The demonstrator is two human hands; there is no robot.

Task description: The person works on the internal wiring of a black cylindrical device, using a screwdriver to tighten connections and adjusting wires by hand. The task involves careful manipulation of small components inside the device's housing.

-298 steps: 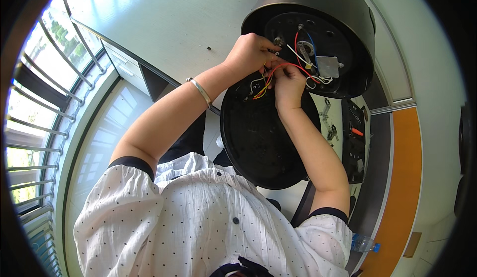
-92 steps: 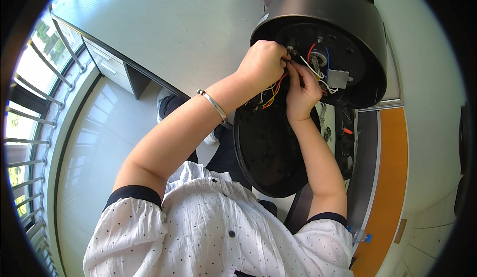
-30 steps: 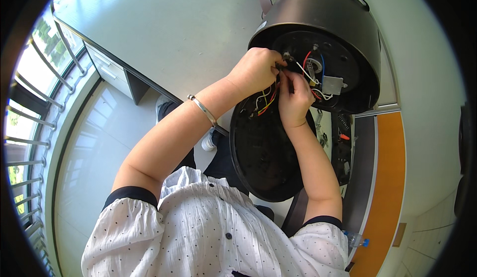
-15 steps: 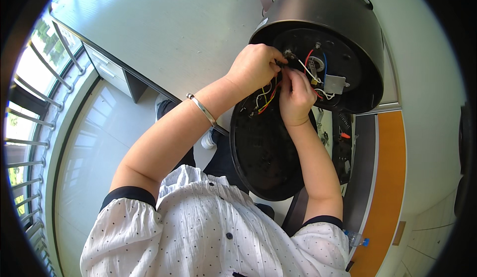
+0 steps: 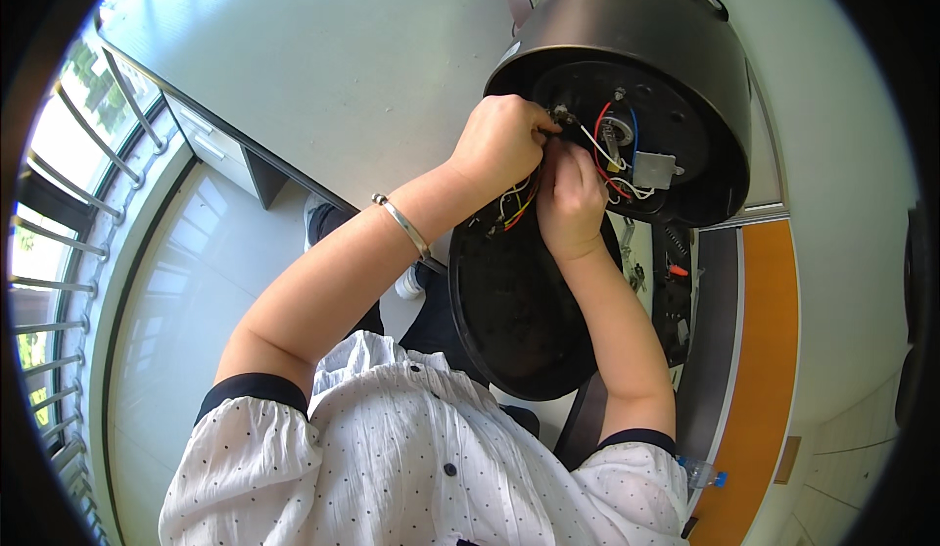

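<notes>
A dark brown cooker-like appliance (image 5: 627, 17) lies on its side, its open underside facing me. Inside show red, blue and white wires (image 5: 598, 144), a round metal part (image 5: 617, 132) and a silver plate (image 5: 654, 170). Its black oval bottom cover (image 5: 519, 321) hangs below, linked by yellow, red and white wires (image 5: 516, 205). My left hand (image 5: 499, 144) pinches at the left side of the opening. Close against it, my right hand (image 5: 573, 203) has its fingers pressed together at the same spot. What the fingertips hold is hidden.
A pale table (image 5: 323, 66) stretches out to the left. Below the appliance lies a black tray (image 5: 674, 291) with small parts and a red-orange piece. A plastic bottle (image 5: 700, 472) is at the lower right, by an orange panel (image 5: 764, 350). Window railings line the left.
The appliance and its hanging cover have shifted slightly left. My right hand has moved a little left and down, while my left hand stays pinched near the same spot.
</notes>
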